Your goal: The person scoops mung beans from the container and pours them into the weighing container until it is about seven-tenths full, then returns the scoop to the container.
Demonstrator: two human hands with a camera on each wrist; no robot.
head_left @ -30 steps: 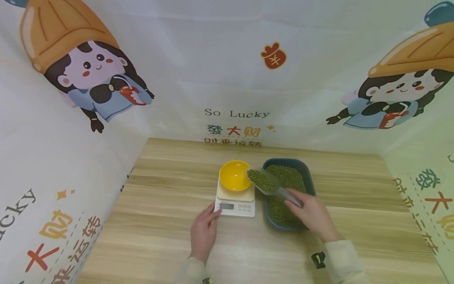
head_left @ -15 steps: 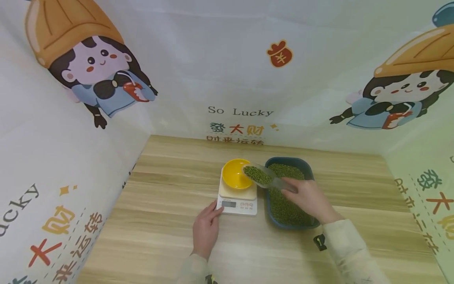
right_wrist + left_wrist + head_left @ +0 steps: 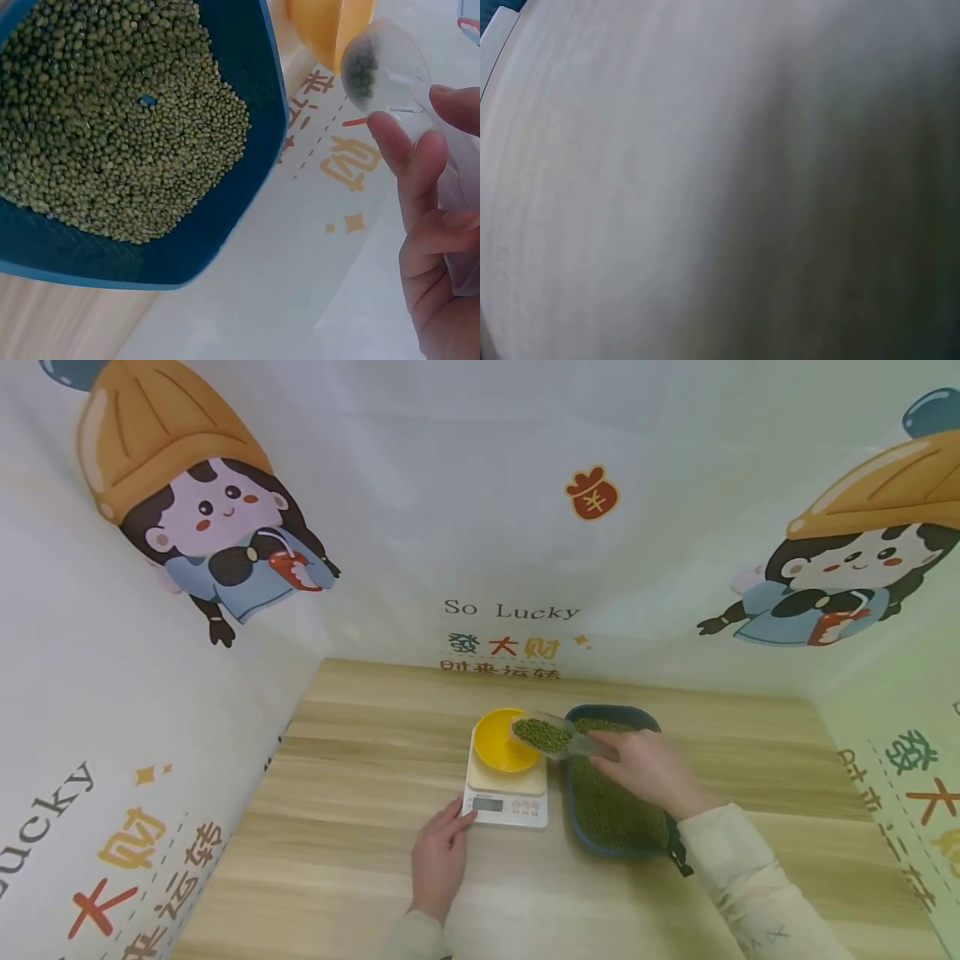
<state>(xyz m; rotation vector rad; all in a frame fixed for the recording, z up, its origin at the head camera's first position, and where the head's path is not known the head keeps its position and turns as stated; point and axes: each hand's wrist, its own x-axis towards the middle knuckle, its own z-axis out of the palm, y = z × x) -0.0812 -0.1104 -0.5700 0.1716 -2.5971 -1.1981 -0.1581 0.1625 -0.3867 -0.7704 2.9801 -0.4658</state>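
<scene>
My right hand (image 3: 645, 764) grips the handle of a clear scoop (image 3: 581, 745) loaded with green mung beans (image 3: 542, 735). The scoop's tip overlaps the right rim of a yellow bowl (image 3: 497, 743) in the head view. That bowl sits on a white kitchen scale (image 3: 507, 812); its inside looks bare. My left hand (image 3: 438, 864) holds the scale's front left corner, thumb near the display. To the right stands a dark blue bin (image 3: 570, 806) of mung beans (image 3: 615, 802), partly hidden by my right arm. The right wrist view shows fingers (image 3: 420, 172) and thumb around the scoop.
A wood-grain tabletop (image 3: 337, 827) carries everything. Printed white cloth (image 3: 390, 527) walls it in at the back and both sides. In the left wrist view, mostly blurred tabletop shows, with a pale scale edge (image 3: 496, 45) in the top corner.
My right hand has carried the loaded scoop slightly left, bringing its tip over the bowl's right side. The left hand stays at the scale. The head view has shifted a little.
</scene>
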